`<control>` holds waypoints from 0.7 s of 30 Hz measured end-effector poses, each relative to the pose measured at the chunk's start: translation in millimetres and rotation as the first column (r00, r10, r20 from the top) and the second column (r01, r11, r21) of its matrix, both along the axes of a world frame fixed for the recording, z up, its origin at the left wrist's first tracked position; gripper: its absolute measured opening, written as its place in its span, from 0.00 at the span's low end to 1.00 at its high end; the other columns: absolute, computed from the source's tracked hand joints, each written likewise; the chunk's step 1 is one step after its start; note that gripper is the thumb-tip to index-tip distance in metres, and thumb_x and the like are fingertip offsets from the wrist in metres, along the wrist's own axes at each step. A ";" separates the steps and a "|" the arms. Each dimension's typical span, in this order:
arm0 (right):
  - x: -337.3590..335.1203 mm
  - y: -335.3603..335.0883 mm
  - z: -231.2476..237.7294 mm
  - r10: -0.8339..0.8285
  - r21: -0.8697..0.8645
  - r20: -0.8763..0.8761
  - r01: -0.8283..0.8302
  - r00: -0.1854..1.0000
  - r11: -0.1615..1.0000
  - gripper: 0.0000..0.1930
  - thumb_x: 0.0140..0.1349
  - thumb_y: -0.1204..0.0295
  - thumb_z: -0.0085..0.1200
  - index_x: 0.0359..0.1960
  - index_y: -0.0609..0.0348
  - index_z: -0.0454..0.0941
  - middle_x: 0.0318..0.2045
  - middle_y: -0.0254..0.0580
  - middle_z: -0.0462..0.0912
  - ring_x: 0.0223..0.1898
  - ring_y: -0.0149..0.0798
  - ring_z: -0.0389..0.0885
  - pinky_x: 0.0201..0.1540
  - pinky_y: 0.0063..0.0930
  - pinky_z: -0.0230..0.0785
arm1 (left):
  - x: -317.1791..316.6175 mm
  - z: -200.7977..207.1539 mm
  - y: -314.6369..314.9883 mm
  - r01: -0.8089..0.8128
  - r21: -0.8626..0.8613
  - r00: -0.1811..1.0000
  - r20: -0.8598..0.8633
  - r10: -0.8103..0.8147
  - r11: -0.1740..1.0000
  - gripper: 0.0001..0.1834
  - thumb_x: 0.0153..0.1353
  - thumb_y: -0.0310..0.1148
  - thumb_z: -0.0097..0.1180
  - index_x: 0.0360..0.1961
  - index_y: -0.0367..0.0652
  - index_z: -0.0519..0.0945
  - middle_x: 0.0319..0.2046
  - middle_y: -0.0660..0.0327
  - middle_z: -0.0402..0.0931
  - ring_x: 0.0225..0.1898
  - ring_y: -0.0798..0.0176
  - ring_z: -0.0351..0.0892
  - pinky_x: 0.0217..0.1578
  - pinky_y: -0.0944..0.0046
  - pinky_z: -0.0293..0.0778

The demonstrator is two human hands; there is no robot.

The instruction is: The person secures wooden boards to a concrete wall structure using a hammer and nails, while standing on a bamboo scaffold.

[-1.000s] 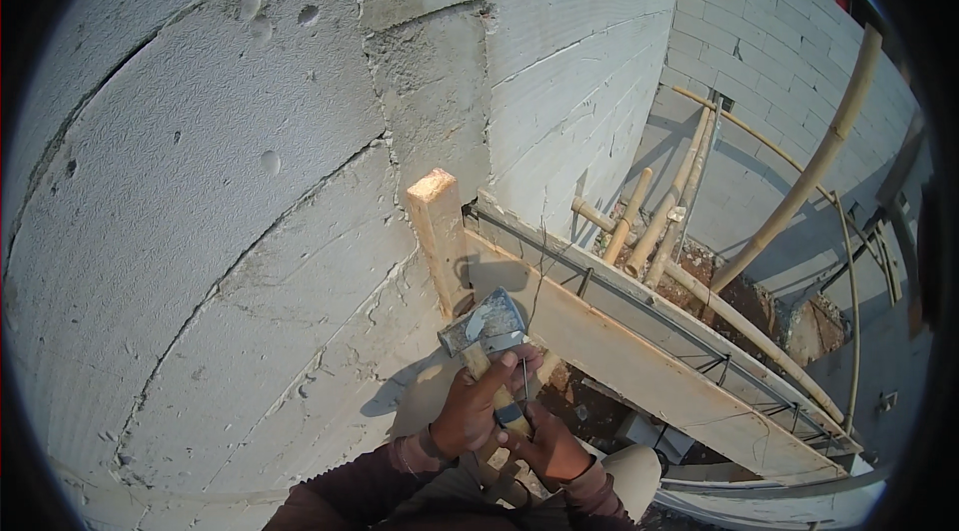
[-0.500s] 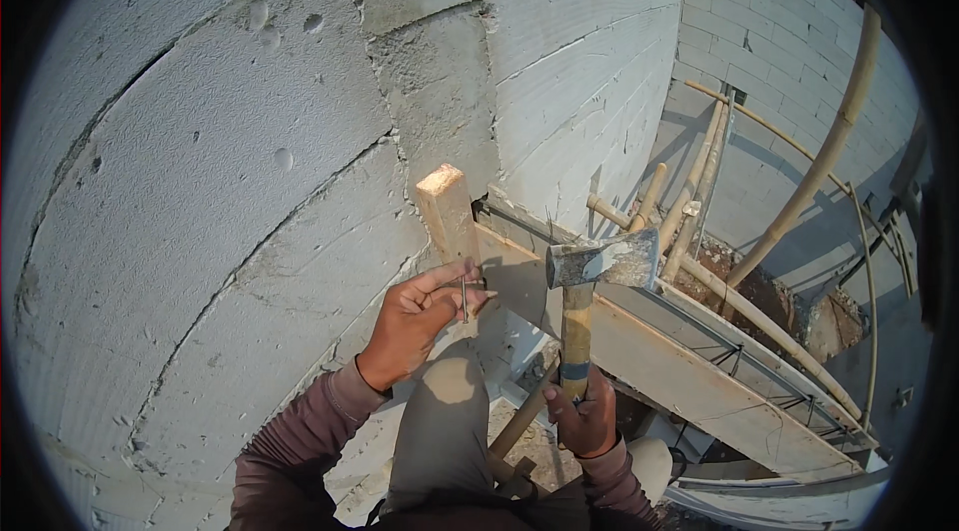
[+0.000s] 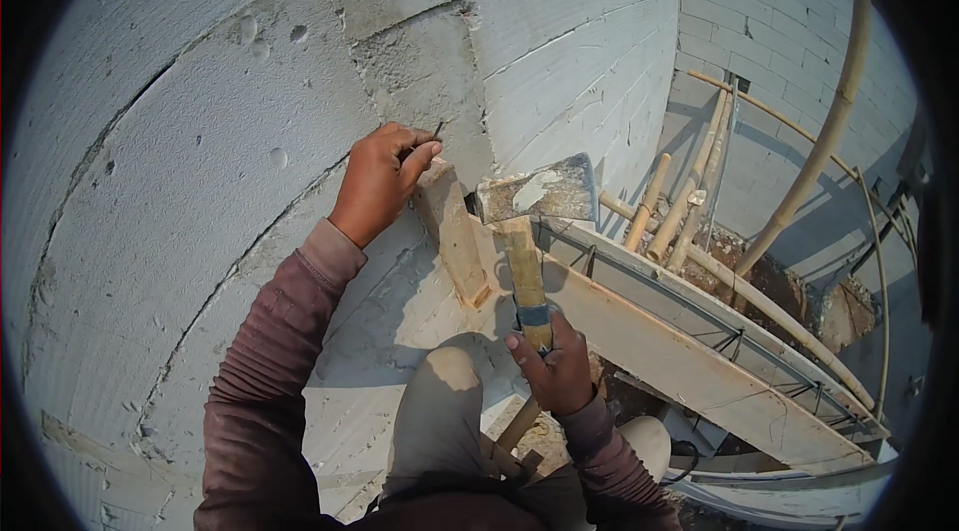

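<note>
My left hand (image 3: 382, 174) is closed in a pinch on a thin dark nail (image 3: 439, 131), close to the top end of a short wooden block (image 3: 447, 231). The nail's lower part is hidden by my fingers, so I cannot tell whether it touches the wood. The block stands against the wall beside a long board. My right hand (image 3: 559, 368) is wrapped round the wooden handle of a hatchet (image 3: 526, 266), with blue tape above the grip. Its broad, plaster-smeared metal head points up, just right of the block.
A pale block wall (image 3: 200, 171) with a rough concrete column (image 3: 415, 61) rises in front. A long formwork board (image 3: 679, 361) slants down to the right, with steel reinforcement (image 3: 734, 336) behind it. Bamboo poles (image 3: 814, 161) stand and lean at the right. My knee (image 3: 440, 401) is below the block.
My left hand has risen with the nail from beside the block's lower part to its top end. My right hand has brought the hatchet up and left, nearer the block.
</note>
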State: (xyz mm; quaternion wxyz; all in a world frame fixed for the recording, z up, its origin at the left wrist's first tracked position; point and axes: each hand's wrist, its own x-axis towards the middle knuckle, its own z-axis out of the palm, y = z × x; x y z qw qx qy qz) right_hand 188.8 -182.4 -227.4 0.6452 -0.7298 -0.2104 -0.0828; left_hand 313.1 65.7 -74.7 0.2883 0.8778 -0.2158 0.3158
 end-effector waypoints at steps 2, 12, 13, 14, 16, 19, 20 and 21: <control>4.1 1.8 -0.7 -0.016 0.009 0.018 0.016 1.000 1.000 0.18 0.62 0.64 0.63 0.41 0.68 0.73 0.27 0.56 0.82 0.31 0.55 0.84 0.32 0.37 0.73 | 9.6 -6.7 1.4 -0.049 0.151 0.998 0.050 0.041 0.987 0.09 0.64 0.29 0.60 0.40 0.34 0.84 0.31 0.52 0.84 0.29 0.60 0.84 0.31 0.63 0.77; 23.2 19.4 0.7 -0.232 -0.013 0.181 0.238 0.956 0.971 0.22 0.67 0.67 0.55 0.58 0.66 0.69 0.37 0.64 0.82 0.36 0.61 0.84 0.36 0.43 0.75 | 7.1 -11.6 -4.1 -0.113 0.302 0.992 -0.019 0.124 0.947 0.08 0.57 0.29 0.61 0.37 0.36 0.81 0.31 0.46 0.81 0.33 0.43 0.83 0.35 0.53 0.77; 27.2 20.5 6.7 -0.233 -0.011 0.180 0.239 0.956 0.971 0.22 0.67 0.67 0.55 0.58 0.66 0.69 0.37 0.64 0.82 0.36 0.61 0.84 0.36 0.43 0.75 | 7.9 -12.0 -3.1 -0.118 0.332 0.992 0.008 0.122 0.936 0.08 0.57 0.29 0.61 0.37 0.36 0.81 0.31 0.47 0.81 0.33 0.43 0.83 0.35 0.53 0.77; 32.0 20.5 15.0 -0.199 -0.046 0.171 0.210 0.965 0.977 0.24 0.67 0.68 0.54 0.62 0.66 0.66 0.40 0.66 0.81 0.38 0.62 0.83 0.38 0.44 0.75 | 9.2 -12.6 -2.2 -0.125 0.357 0.992 0.039 0.119 0.926 0.08 0.57 0.29 0.61 0.36 0.37 0.81 0.31 0.47 0.81 0.33 0.43 0.82 0.35 0.53 0.77; 39.4 26.6 23.7 -0.165 -0.081 0.166 0.180 0.972 0.980 0.26 0.68 0.69 0.53 0.65 0.65 0.63 0.44 0.68 0.80 0.40 0.63 0.83 0.40 0.44 0.75 | 6.5 -14.5 -2.2 -0.115 0.350 0.993 0.045 0.106 0.930 0.07 0.57 0.28 0.60 0.36 0.37 0.81 0.31 0.47 0.81 0.34 0.43 0.82 0.35 0.53 0.77; 44.7 45.4 29.3 -0.273 0.107 0.403 0.251 0.874 0.962 0.25 0.68 0.68 0.52 0.65 0.64 0.65 0.44 0.67 0.80 0.42 0.64 0.82 0.40 0.45 0.75 | 7.3 -16.3 -0.7 -0.098 0.348 0.995 0.053 0.085 0.932 0.07 0.57 0.28 0.60 0.37 0.37 0.81 0.31 0.48 0.81 0.35 0.43 0.82 0.35 0.53 0.77; 43.6 52.3 28.3 -0.286 0.138 0.332 0.254 0.899 0.957 0.26 0.68 0.67 0.52 0.65 0.64 0.65 0.43 0.68 0.80 0.41 0.65 0.82 0.40 0.46 0.75 | 7.8 -17.2 0.3 -0.093 0.357 0.995 0.054 0.079 0.930 0.08 0.57 0.27 0.60 0.37 0.37 0.81 0.32 0.48 0.81 0.35 0.43 0.82 0.35 0.53 0.77; 43.5 56.6 26.1 -0.295 0.168 0.259 0.258 0.920 0.951 0.26 0.68 0.66 0.52 0.64 0.63 0.65 0.43 0.68 0.80 0.41 0.65 0.82 0.40 0.46 0.75 | 7.7 -17.8 0.7 -0.093 0.355 0.995 0.057 0.078 0.930 0.08 0.57 0.27 0.60 0.37 0.37 0.81 0.32 0.48 0.81 0.35 0.43 0.82 0.35 0.53 0.77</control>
